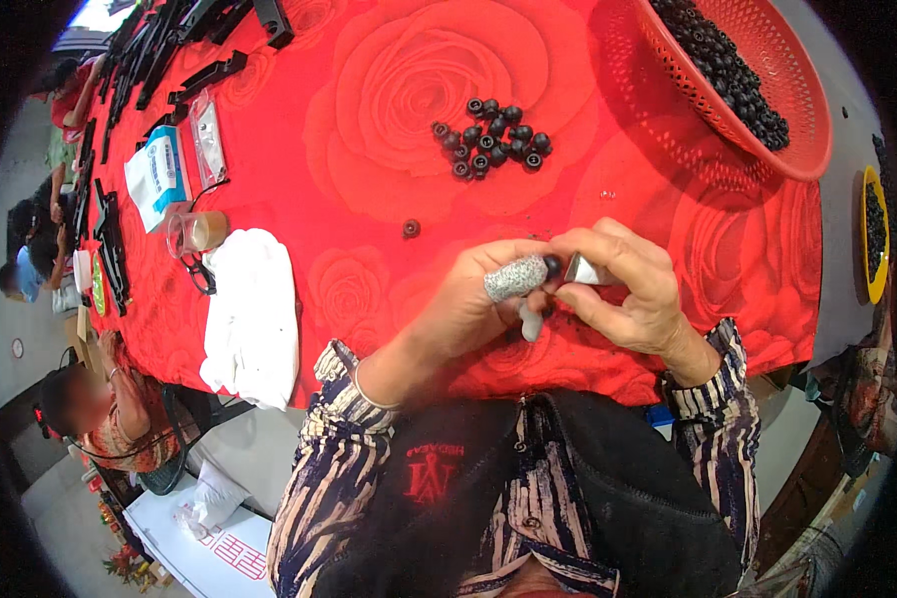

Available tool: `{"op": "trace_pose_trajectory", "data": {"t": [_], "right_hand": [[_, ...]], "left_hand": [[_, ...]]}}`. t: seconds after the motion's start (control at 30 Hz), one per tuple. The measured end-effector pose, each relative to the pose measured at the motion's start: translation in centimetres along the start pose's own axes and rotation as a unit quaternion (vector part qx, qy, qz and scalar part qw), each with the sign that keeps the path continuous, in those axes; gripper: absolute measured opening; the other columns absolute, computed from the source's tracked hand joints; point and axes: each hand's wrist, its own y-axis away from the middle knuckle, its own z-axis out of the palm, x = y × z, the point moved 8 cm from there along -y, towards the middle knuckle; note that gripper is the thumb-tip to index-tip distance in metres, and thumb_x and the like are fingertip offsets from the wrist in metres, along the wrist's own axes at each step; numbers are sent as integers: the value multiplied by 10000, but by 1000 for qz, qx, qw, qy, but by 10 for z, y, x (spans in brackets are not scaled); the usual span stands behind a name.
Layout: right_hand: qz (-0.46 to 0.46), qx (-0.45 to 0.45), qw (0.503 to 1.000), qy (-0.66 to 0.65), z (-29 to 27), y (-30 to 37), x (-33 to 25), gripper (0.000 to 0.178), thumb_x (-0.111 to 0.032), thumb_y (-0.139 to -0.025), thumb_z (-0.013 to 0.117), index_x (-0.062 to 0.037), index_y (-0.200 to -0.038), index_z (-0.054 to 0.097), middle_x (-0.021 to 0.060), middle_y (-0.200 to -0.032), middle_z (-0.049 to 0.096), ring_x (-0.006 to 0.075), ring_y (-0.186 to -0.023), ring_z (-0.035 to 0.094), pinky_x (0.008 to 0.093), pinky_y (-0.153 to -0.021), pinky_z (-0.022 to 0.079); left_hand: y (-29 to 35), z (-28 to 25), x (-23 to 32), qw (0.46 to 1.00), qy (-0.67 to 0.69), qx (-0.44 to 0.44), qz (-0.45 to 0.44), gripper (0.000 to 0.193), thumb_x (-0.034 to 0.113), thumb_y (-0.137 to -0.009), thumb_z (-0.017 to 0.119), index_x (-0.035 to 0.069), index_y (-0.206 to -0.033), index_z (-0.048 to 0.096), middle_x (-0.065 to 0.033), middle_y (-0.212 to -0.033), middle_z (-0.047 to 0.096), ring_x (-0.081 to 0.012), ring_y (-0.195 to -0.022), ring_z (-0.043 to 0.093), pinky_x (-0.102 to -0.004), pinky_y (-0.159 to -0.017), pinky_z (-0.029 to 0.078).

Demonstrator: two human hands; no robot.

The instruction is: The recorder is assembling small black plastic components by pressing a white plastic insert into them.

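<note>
Above the near edge of the red table, my left hand [458, 299] pinches a small round black plastic part [553, 267]. A speckled grey cover [515, 280] wraps its thumb, and a whitish cover [530, 322] sits on another fingertip. Close beside it, my right hand [633, 289] is closed on a small silver blade-like piece [585, 269], its near end hidden by the fingers. The blade almost meets the black part; whether they touch I cannot tell. Farther up the cloth lies a cluster of similar black parts [496, 130], with one single part [412, 228] nearer me.
A red plastic basket [812, 120] full of black parts stands at the far right, a yellow-rimmed tray [871, 234] beyond it. At left are a white cloth [254, 309], a cup of brown liquid [207, 230], a tissue pack [157, 179] and long black pieces [159, 50]. Other people sit along the left.
</note>
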Motion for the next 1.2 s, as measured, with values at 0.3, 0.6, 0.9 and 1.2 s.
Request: {"op": "trace_pose_trajectory", "data": {"t": [0.3,0.6,0.9,1.2], "right_hand": [[-19,-72,997,20,4,2,2,302,5,-652,712,-2,-943,628,87,-760,590,174,-630,570,276,-535,437],[31,-97,994,-42,8,0,6,211,-50,-661,738,-16,-826,610,69,-685,536,184,-595,553,291,-502,416],[-6,-94,995,-32,11,3,5,245,-79,-641,763,-32,-811,593,61,-671,523,194,-556,530,301,-475,399],[-29,-72,997,-25,11,1,2,270,-97,-641,769,-32,-839,598,67,-668,514,185,-552,528,302,-470,397]], "left_hand": [[6,9,3,996,-81,-30,-15,249,189,-891,586,-34,-1000,609,-50,-774,594,-99,-628,568,-244,-518,501],[6,6,-5,994,-77,-47,-61,243,208,-898,576,-31,-909,616,-40,-698,591,-96,-560,573,-225,-507,488],[8,5,-8,992,-84,-49,-81,274,245,-896,580,-26,-886,618,-47,-694,594,-97,-530,568,-234,-494,501],[8,6,-2,994,-85,-50,-36,294,265,-899,575,-24,-875,623,-57,-698,595,-106,-553,575,-237,-500,498]]}}
